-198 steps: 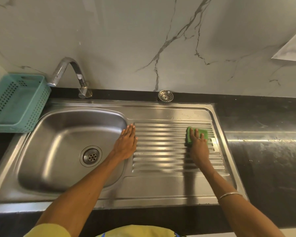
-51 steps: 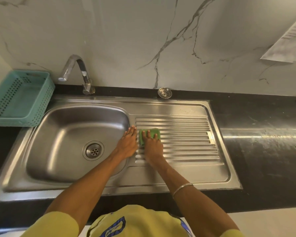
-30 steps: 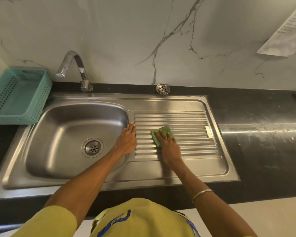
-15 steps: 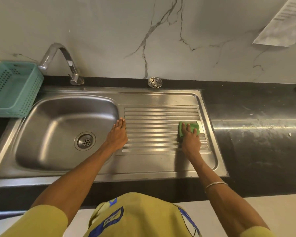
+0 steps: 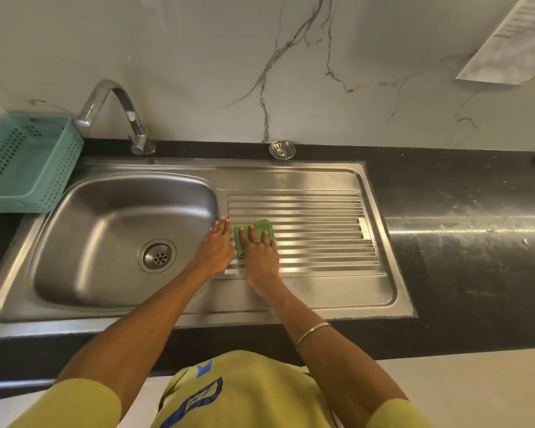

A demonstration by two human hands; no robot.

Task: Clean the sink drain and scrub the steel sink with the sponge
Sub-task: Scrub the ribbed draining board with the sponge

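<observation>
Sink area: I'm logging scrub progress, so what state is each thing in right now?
Sponge: flat on the drainboard ribs, pressed under the right hand.
Left hand: empty, flat at the basin's edge.
Faucet: no water running.
Drain: open, strainer out.
Strainer: on the counter.
Basket: empty.

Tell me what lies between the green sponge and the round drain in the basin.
In the head view, only the left hand, flat on the steel ledge at the basin's edge, lies between the green sponge and the round drain; the rest is bare steel.
</observation>
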